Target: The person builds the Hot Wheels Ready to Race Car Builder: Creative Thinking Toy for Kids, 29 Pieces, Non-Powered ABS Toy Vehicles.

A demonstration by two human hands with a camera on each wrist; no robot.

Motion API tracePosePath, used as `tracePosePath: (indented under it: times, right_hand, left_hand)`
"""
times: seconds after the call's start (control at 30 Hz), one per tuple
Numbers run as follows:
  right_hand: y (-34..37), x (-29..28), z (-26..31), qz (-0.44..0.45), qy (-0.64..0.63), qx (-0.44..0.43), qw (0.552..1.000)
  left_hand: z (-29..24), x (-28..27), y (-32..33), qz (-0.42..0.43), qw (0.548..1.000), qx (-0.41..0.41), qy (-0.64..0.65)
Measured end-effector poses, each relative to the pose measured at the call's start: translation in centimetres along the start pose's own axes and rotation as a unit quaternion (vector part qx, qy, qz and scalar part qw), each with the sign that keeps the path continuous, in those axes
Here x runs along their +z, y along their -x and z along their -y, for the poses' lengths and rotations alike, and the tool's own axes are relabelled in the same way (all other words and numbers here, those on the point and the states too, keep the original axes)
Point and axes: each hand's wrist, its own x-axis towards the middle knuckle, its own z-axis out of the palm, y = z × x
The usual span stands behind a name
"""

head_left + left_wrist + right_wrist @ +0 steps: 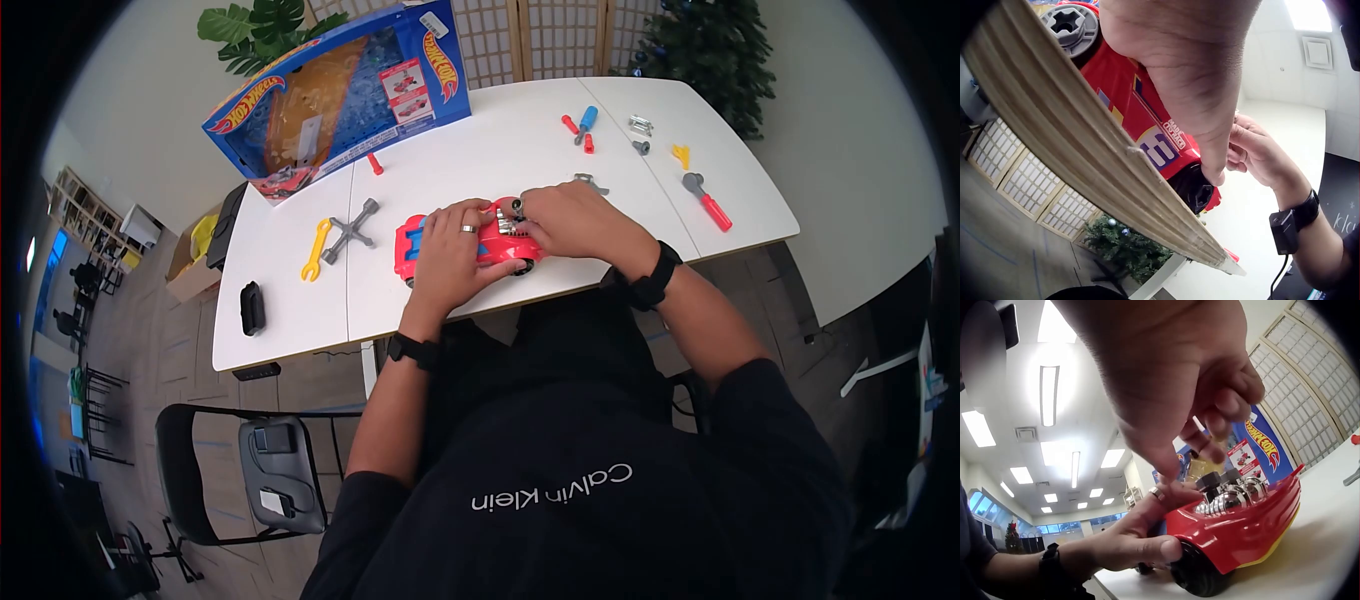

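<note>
A red toy car (408,250) sits on the white table, close to the near edge. My left hand (450,258) grips it across the body, with the thumb down along the side by a black wheel (1200,572). My right hand (575,222) is over the car's chrome engine (1229,499), which has dark grey block-shaped tops. In the right wrist view its fingers are loosely bent, and a gap shows between thumb and forefinger. The car's side shows a number and lettering in the left wrist view; one wheel spot there has a grey hub (1071,28).
A blue toy box (340,150) stands at the back left. Left of the car lie a grey cross-shaped wrench (350,231) and a yellow wrench (316,252). A blue-handled screwdriver (587,120), a red-handled tool (710,205) and small parts lie to the right. A black case (252,308) is at the left.
</note>
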Motion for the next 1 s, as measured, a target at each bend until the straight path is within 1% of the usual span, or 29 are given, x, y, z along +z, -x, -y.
tracePosePath:
  times: [0.03, 0.07, 0.13, 0.17, 0.23, 0.27, 0.33, 0.37, 0.43, 0.57, 0.63, 0.77, 0.83, 0.87, 0.93, 0.97, 1.0]
  right_hand:
    - [0.0, 0.1, 0.0, 0.006, -0.008, -0.023, 1.000]
    - [0.0, 0.2, 0.1, 0.006, -0.009, -0.021, 1.000]
    - [-0.2, 0.0, 0.5, 0.005, 0.065, 0.025, 0.998]
    - [0.0, -0.3, 0.7, 0.005, 0.065, 0.025, 0.998]
    - [0.3, -0.7, 0.8, -0.054, 0.012, 0.015, 0.998]
    - [0.3, -0.4, 0.5, -0.054, 0.012, 0.013, 0.998]
    - [0.2, 0.7, -0.2, -0.034, -0.010, -0.038, 0.999]
    - [0.1, 1.2, -0.3, -0.034, -0.010, -0.037, 0.999]
    - [-0.3, 1.6, 0.0, -0.037, 0.066, -0.007, 0.997]
    - [0.3, 0.6, 0.3, -0.031, 0.041, -0.004, 0.999]
    - [0.5, 1.3, -0.3, -0.043, 0.023, -0.038, 0.998]
    - [0.0, 1.9, -0.4, -0.022, 0.031, -0.031, 0.999]
    - [-0.4, 2.0, 0.1, -0.009, 0.072, -0.023, 0.997]
    - [-0.6, 2.0, 0.5, -0.009, 0.070, -0.024, 0.997]
    - [-0.7, 2.1, 1.4, -0.003, 0.124, -0.009, 0.992]
    - [-0.8, 2.2, 2.0, -0.004, 0.123, -0.009, 0.992]
    - [-0.8, 2.2, 2.6, 0.007, 0.133, 0.020, 0.991]
  left_hand:
    - [0.0, 0.1, 0.1, 0.001, 1.000, 0.000, 0.001]
    - [0.0, 0.1, 0.1, 0.000, 1.000, 0.003, 0.001]
    - [0.0, 0.1, -0.1, -0.001, 1.000, 0.008, 0.002]
    - [0.0, 0.0, -0.1, 0.003, 1.000, 0.005, 0.001]
    - [0.0, -0.1, -0.1, 0.006, 1.000, 0.000, -0.002]
    - [-0.1, -0.2, -0.1, 0.008, 1.000, -0.005, -0.001]
    - [-0.1, -0.1, 0.0, 0.012, 1.000, -0.010, 0.001]
    - [-0.1, 0.0, -0.1, 0.009, 1.000, -0.005, 0.001]
    - [-0.1, 0.1, -0.1, 0.007, 1.000, 0.001, 0.003]
    - [0.1, -0.1, -0.1, 0.004, 1.000, 0.001, -0.001]
    - [0.1, 0.0, 0.0, 0.011, 1.000, -0.006, 0.004]
    - [0.3, 0.4, 0.1, 0.012, 1.000, -0.007, 0.008]
    - [0.4, 0.4, 0.1, 0.012, 1.000, -0.006, 0.006]
    - [0.3, 0.3, 0.0, 0.012, 1.000, -0.008, 0.015]
    - [0.3, 0.2, 0.1, 0.013, 1.000, -0.010, 0.021]
    - [0.3, 0.2, 0.1, 0.014, 1.000, -0.008, 0.019]
    - [0.4, 0.2, 0.1, 0.015, 1.000, -0.006, 0.017]
